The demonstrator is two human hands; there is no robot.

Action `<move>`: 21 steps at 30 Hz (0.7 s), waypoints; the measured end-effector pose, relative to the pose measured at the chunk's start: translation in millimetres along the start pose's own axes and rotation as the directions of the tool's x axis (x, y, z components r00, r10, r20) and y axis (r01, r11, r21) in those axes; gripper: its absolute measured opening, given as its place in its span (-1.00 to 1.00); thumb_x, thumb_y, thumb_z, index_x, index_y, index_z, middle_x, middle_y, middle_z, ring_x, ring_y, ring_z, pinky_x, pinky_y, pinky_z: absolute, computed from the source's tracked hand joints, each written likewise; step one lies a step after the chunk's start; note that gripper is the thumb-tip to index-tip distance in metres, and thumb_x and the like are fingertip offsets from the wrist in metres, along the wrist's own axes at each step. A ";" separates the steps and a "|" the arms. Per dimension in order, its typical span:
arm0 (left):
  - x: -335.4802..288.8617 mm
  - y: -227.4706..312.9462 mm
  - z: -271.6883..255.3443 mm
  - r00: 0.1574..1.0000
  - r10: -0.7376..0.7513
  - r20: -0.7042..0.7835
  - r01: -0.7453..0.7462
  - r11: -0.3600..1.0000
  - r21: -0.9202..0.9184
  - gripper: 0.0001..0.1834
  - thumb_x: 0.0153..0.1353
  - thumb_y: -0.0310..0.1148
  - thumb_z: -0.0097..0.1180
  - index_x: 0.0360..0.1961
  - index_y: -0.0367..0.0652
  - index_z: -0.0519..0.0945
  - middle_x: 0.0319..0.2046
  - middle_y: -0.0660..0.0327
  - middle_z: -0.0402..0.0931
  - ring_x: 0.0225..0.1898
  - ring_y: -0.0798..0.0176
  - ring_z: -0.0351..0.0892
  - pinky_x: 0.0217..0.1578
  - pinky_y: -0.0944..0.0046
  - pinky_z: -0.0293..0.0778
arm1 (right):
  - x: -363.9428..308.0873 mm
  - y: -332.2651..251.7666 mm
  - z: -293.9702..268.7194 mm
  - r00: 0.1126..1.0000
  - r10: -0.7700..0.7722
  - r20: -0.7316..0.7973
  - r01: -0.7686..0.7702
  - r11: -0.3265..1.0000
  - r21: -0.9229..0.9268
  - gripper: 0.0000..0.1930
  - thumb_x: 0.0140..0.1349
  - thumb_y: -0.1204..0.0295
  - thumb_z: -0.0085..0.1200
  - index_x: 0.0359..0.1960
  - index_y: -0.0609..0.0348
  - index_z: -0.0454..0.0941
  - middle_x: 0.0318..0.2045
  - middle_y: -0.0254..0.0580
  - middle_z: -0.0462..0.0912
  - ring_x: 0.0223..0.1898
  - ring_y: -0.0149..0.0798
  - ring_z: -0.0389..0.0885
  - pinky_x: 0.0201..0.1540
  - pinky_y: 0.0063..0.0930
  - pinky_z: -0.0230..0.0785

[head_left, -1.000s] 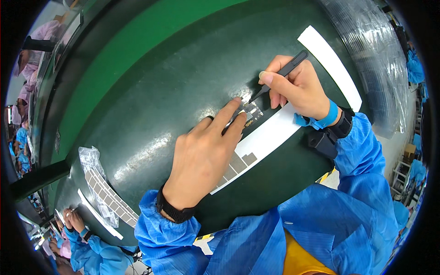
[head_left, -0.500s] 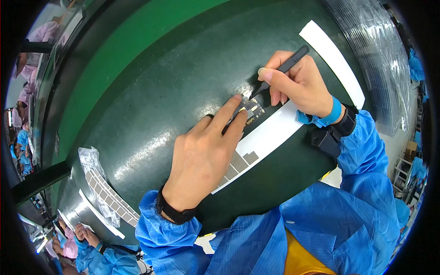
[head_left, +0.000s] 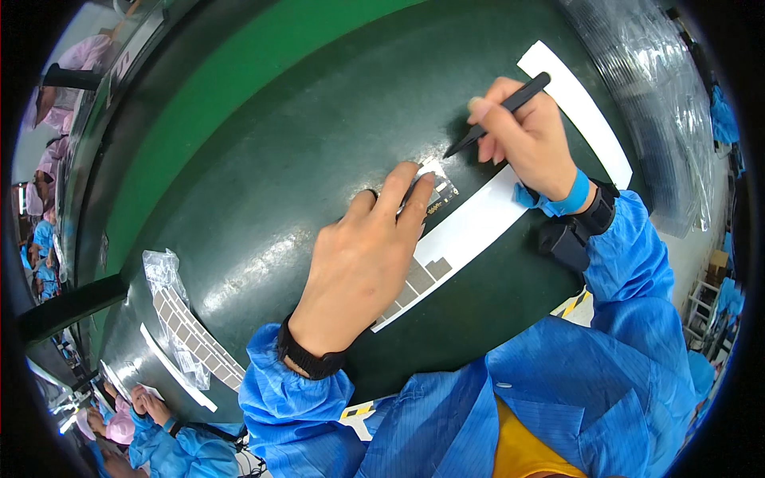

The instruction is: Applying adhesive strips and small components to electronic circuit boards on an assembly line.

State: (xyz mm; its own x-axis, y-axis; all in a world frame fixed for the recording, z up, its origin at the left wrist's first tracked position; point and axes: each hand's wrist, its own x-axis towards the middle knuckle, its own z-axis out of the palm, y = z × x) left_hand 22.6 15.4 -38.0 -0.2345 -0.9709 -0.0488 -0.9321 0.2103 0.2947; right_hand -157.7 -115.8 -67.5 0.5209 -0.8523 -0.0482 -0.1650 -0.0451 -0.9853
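Note:
My left hand [head_left: 355,259] is closed, its thumb and fingertips pressing a small dark circuit board [head_left: 446,191] against the green table mat. Its fingers hide the board's left part, while a light, shiny patch and gold-coloured contacts show on the rest. In my right hand [head_left: 530,135] are black tweezers [head_left: 510,107], gripped like a pen. Their tip is just beyond the board's upper edge, apart from it. Close below the board lies a white backing strip [head_left: 486,207] bearing several grey adhesive pieces [head_left: 426,279], and part of it passes under my hands.
A second white strip [head_left: 582,103] lies at the far right, beside stacked clear plastic trays [head_left: 653,111]. To the left are a sheet of grey pieces [head_left: 195,338], a clear plastic bag [head_left: 163,271] and another white strip [head_left: 175,370]. A co-worker's hands [head_left: 151,406] are at lower left.
My right hand has lifted the tweezers' tip off the board, moving slightly up and right. A light, shiny patch now shows more fully on the board. My left hand stays on it, shifted slightly.

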 end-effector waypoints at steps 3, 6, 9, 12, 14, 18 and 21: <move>-3.0 -3.3 3.2 0.998 0.021 -0.061 -0.023 1.000 -0.018 -0.53 0.03 -0.48 0.19 0.04 -0.15 0.49 0.06 0.23 0.38 -0.20 0.16 0.56 -0.34 0.19 0.55 | -8.8 -8.9 0.1 1.000 0.003 0.001 -0.003 0.999 0.050 -0.81 0.26 0.38 0.08 -0.47 0.21 0.48 -0.71 -0.37 0.52 -0.67 -0.60 0.45 -0.63 -0.71 0.20; -5.3 -1.3 3.8 0.995 0.038 -0.088 -0.037 0.999 0.008 -0.52 0.02 -0.48 0.19 0.04 -0.14 0.49 0.09 0.23 0.37 -0.23 0.18 0.56 -0.37 0.21 0.55 | -28.8 -10.1 8.9 0.986 -0.062 0.156 0.042 0.990 0.132 -0.84 0.20 0.45 0.15 -0.50 0.20 0.47 -0.70 -0.41 0.52 -0.67 -0.62 0.44 -0.63 -0.72 0.20; -17.8 13.8 -11.9 0.998 0.031 -0.055 -0.030 0.999 0.022 -0.52 0.00 -0.47 0.19 0.03 -0.12 0.51 0.11 0.23 0.38 -0.26 0.22 0.56 -0.40 0.24 0.55 | -41.1 -10.6 3.7 0.936 -0.111 0.334 0.115 0.993 0.008 -0.84 0.14 0.48 0.18 -0.54 0.21 0.47 -0.73 -0.43 0.49 -0.70 -0.63 0.37 -0.67 -0.67 0.12; -42.7 15.5 -13.1 0.990 0.140 0.017 -0.140 0.990 -0.016 -0.53 -0.02 -0.46 0.21 0.01 -0.09 0.52 0.12 0.23 0.40 -0.31 0.25 0.55 -0.43 0.28 0.54 | -45.5 -11.7 3.9 0.907 -0.139 0.396 0.161 0.987 -0.021 -0.85 0.12 0.49 0.17 -0.54 0.21 0.46 -0.75 -0.40 0.47 -0.72 -0.60 0.37 -0.68 -0.64 0.12; -48.1 20.9 -9.6 0.988 0.145 0.048 -0.145 0.989 -0.018 -0.54 -0.03 -0.43 0.23 -0.01 -0.07 0.55 0.13 0.25 0.41 -0.35 0.28 0.54 -0.44 0.31 0.53 | -43.2 -11.9 7.6 0.907 -0.150 0.394 0.181 0.983 -0.041 -0.86 0.10 0.50 0.16 -0.54 0.20 0.45 -0.76 -0.37 0.45 -0.74 -0.55 0.36 -0.69 -0.60 0.12; -44.6 26.1 -2.7 0.983 0.144 0.110 -0.144 0.990 -0.007 -0.56 -0.04 -0.38 0.26 -0.04 -0.05 0.57 0.16 0.26 0.40 -0.35 0.28 0.53 -0.43 0.32 0.54 | -41.0 -9.2 6.9 0.888 -0.125 0.443 0.192 0.975 -0.109 -0.83 0.10 0.49 0.16 -0.56 0.20 0.43 -0.78 -0.34 0.43 -0.76 -0.48 0.37 -0.69 -0.57 0.13; -43.5 24.0 0.3 0.975 0.213 0.071 -0.211 0.977 -0.029 -0.54 -0.06 -0.49 0.07 -0.03 -0.25 0.55 0.16 0.13 0.37 -0.41 0.32 0.43 -0.48 0.39 0.54 | -42.3 -6.1 8.4 0.888 -0.135 0.440 0.192 0.977 -0.088 -0.82 0.10 0.48 0.17 -0.57 0.19 0.43 -0.78 -0.33 0.43 -0.77 -0.46 0.37 -0.70 -0.56 0.13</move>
State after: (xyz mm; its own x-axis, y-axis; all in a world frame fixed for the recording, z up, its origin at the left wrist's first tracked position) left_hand 10.4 62.7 -29.1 -0.4463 -0.8934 -0.0524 -0.8533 0.4072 0.3256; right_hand -171.6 -75.1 -60.9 0.8533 -0.5212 0.0177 -0.1350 -0.2534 -0.9579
